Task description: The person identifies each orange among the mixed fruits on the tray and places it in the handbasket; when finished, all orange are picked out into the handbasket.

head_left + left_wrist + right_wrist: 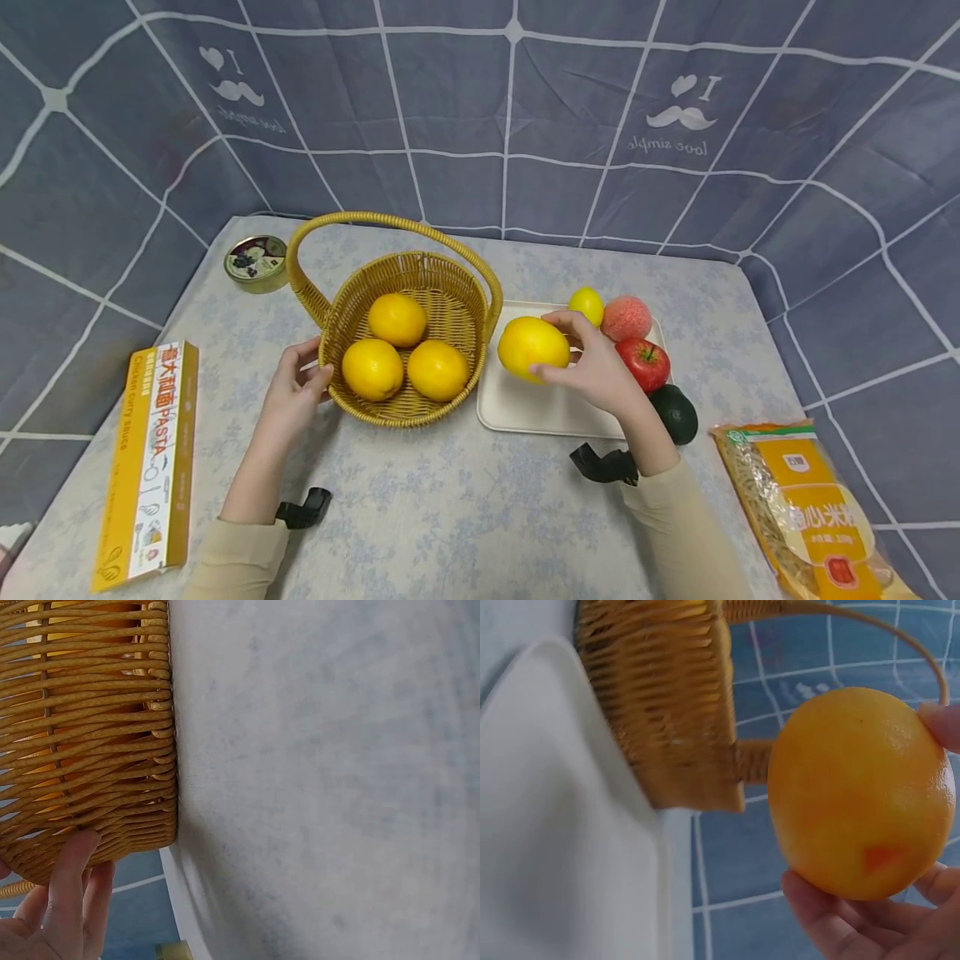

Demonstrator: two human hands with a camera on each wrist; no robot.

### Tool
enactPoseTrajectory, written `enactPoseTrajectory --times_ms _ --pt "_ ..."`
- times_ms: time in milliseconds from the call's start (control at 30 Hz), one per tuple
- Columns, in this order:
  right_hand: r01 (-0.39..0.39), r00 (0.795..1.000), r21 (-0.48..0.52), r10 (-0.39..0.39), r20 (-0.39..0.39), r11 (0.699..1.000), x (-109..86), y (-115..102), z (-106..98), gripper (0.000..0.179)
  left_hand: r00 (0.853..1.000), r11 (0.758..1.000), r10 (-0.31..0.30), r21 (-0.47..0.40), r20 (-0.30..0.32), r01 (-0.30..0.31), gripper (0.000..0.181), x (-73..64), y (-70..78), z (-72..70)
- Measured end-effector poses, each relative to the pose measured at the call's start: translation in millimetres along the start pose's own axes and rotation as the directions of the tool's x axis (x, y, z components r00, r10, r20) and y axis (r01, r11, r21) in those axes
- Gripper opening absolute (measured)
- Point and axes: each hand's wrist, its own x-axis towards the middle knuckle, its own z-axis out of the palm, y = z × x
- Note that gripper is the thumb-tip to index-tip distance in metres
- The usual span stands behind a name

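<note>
My left hand (294, 392) holds the wicker basket (491, 292) at its left side, thumb near the rim. In the left wrist view, its fingers (69, 889) lie against the woven wall. Inside the basket are an orange-yellow fruit (397, 320) at the back and two more in front. My right hand (600, 367) grips a smooth yellow fruit (528, 346) above the white tray (510, 412), just right of the basket. In the right wrist view this fruit shows a reddish patch, with the thumb on one side and fingers on the other.
Along the tray's right side lie a lemon (587, 305), a pink ball-like fruit (627, 318), a red tomato (647, 363) and an avocado (675, 414). A round tin (257, 262) and a pasta box (150, 467) stand left. A pasta bag (810, 508) lies right.
</note>
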Motion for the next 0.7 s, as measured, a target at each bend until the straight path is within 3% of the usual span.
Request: enactPoseTrajectory --times_ms 200,367,533,700 --pt "0.108 0.992 0.075 -0.112 0.050 0.991 -16.7 -22.8 12.7 0.060 1.000 1.000 -0.006 0.008 -0.004 0.006 0.057 -0.5 -0.8 -0.7" --pt "0.166 0.977 0.093 -0.177 0.122 0.982 -16.2 -45.6 37.7 0.064 1.000 1.000 -0.013 -0.003 -0.001 0.013 0.057 -1.3 -1.4 -1.3" --pt "0.142 0.977 0.092 -0.154 0.147 0.986 -1.2 -66.5 65.8 0.067 1.000 1.000 -0.009 0.003 -0.008 0.009 0.058 -1.0 -0.2 -0.9" --pt "0.107 0.988 0.076 -0.115 0.107 0.991 20.7 -80.8 92.0 0.071 1.000 1.000 -0.013 0.008 -0.007 0.013 0.058 0.2 0.5 0.5"
